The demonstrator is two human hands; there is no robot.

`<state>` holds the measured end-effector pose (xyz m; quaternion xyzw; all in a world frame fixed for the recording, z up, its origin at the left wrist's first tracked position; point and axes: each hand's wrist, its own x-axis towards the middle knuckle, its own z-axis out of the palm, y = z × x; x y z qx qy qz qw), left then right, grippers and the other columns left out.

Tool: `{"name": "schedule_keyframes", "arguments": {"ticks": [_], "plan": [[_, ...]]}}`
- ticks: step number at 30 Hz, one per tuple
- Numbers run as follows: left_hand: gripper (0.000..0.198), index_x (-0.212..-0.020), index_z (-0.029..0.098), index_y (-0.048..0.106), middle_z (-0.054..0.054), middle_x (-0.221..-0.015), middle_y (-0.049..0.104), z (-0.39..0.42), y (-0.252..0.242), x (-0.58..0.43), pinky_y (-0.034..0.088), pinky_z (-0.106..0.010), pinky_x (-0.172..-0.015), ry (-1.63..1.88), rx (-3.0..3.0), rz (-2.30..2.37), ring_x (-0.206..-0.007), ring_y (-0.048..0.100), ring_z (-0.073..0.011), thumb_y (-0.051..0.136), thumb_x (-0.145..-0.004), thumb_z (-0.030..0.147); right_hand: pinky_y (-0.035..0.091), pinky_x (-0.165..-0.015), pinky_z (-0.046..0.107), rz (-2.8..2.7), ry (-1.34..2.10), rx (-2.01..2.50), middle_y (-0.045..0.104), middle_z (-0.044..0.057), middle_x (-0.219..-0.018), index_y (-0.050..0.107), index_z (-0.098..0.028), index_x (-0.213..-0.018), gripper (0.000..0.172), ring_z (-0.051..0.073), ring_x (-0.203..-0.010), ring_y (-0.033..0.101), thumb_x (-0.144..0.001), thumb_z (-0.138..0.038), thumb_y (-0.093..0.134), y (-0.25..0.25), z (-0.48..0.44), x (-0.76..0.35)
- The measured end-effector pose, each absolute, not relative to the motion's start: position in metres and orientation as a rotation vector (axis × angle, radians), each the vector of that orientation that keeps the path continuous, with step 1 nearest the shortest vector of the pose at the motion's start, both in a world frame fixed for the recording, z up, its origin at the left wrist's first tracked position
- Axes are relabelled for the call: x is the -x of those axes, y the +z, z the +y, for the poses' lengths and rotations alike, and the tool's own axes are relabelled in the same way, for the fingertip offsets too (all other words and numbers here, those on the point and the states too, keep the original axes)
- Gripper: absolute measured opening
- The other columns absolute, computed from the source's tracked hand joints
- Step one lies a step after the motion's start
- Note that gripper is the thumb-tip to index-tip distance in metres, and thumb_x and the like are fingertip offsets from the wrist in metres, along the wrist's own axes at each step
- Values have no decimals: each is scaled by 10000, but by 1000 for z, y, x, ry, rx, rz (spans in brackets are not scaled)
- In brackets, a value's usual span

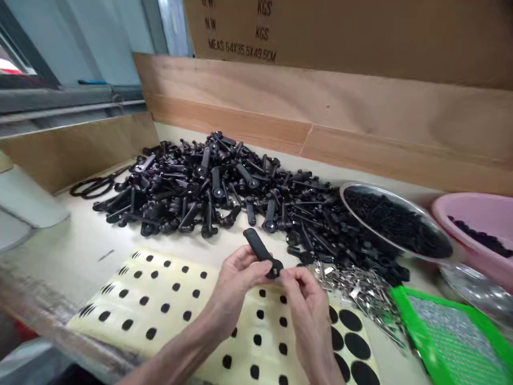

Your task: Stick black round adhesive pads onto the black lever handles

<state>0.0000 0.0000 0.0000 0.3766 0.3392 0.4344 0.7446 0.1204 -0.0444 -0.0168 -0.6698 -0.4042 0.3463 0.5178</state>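
Observation:
A black plastic lever handle (258,245) with a rounded end is held in my left hand (236,286), thumb on top and fingers beneath. Its long arm points up and away to the left. My right hand (306,299) is closed in a pinch right at the handle's round end; anything between those fingertips is hidden or too small to make out. Under both hands lies a pale yellow sheet (192,275) with rows of small black dots. Larger black round stickers (356,345) cover its right part.
A big heap of similar black handles (192,187) spreads behind my hands. To the right are small metal parts (360,289), a steel bowl (363,187) of black pieces, a pink basin (473,206) and a green tray (412,315). Scissors (94,187) lie at left; wooden boards (280,123) edge the back.

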Motion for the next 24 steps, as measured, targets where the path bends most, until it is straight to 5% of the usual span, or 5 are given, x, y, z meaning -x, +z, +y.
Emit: {"name": "schedule_keyframes", "arguments": {"ticks": [9,17,20,24], "plan": [[221,-1010,141,641,-102,-1022,697,0,1,-2,547,-380,-820,979,-829,844,-907,657,-224,675,-807,220,385,-529,265,-1153,687,1657,558,2,-664,533,-210,-719,315,157,-593,503,-890,-474,511,-20,-45,-125],[259,-1023,115,646,-111,-999,702,0,-1,-5,562,-332,-753,991,-829,891,-884,656,-216,694,-784,204,400,-627,325,-1676,-190,1911,622,85,-931,612,-207,-1060,330,227,-761,588,-981,-325,315,-28,-47,-140],[285,-1051,117,645,-121,-1038,692,1,-2,-4,556,-343,-762,975,-811,849,-890,657,-220,691,-798,238,429,-674,356,-1635,-38,1931,637,100,-959,613,-198,-1138,390,258,-815,601,-980,-376,304,-30,-42,-155],[275,-1022,105,641,-130,-1014,695,2,-4,-2,547,-319,-731,937,-804,808,-834,659,-199,691,-803,263,478,-694,302,-1399,630,1593,652,57,-869,627,-220,-959,365,203,-796,616,-976,-440,336,-24,-38,-158]]}}
